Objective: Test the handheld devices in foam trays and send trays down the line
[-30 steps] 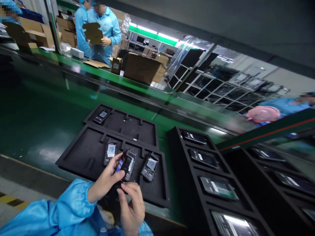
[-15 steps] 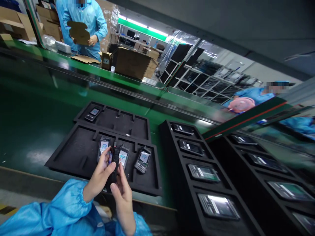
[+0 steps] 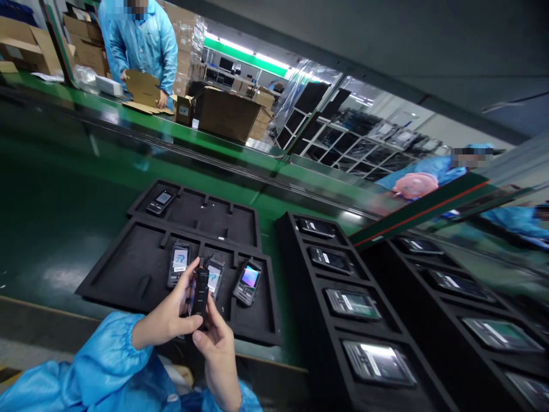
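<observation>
Handheld device [image 3: 201,300] between two bare hands above the near edge of a low black tray [image 3: 124,252]; the device is turned nearly edge-on, its screen side toward the left; the left hand [image 3: 171,317] pinches it — thumb on the lower part of the near edge, fingers along the screen side; the right hand [image 3: 221,346] is at its lower end, fingers curled and thumb apart from them, though whether these pinch the device cannot be told; in the low tray lie three similar devices: the left one [image 3: 179,263] with a logo on its screen, the middle one [image 3: 215,276] partly hidden by the held device, the right one [image 3: 247,282] with a coloured screen; just beyond, a second low tray [image 3: 225,220] bears one device [image 3: 160,201] in its left corner; to the right — a taller black tray [image 3: 300,297] with four devices in separate compartments; across the green work surface [image 3: 43,194], a person in blue [image 3: 148,43] handles a cardboard piece [image 3: 143,88]
</observation>
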`<state>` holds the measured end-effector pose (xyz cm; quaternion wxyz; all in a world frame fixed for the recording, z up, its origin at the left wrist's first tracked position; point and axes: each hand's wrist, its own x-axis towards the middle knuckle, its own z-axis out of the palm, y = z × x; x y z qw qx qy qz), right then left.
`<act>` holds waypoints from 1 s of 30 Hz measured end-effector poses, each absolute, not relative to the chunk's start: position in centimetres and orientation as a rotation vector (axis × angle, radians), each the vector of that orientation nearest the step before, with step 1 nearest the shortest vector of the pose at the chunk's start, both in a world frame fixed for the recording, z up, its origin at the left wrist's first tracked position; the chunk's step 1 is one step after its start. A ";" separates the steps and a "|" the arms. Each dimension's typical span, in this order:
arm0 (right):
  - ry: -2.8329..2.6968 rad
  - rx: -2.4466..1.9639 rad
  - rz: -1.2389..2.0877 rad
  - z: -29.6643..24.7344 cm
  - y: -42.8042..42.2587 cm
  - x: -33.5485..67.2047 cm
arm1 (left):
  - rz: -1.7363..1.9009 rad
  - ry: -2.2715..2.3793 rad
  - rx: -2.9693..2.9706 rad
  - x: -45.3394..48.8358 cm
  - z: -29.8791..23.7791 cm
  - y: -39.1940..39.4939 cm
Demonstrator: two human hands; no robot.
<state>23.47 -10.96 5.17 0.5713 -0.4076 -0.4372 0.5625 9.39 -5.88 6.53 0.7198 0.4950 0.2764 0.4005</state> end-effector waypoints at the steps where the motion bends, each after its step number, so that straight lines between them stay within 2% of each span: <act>1: -1.014 -0.954 1.337 5.1 -11.0 23.6 | 0.883 0.599 1.104 9.4 6.7 -5.9; 11: -0.914 -1.042 1.308 2.7 -11.0 24.0 | 0.860 0.595 1.134 9.8 6.6 -5.7; 16: -0.939 -1.066 1.408 1.7 -10.9 24.7 | 0.859 0.537 1.148 9.8 6.0 -5.6; 30: -0.953 -0.922 1.381 0.5 -10.6 24.4 | 0.867 0.613 1.225 9.5 4.9 -5.3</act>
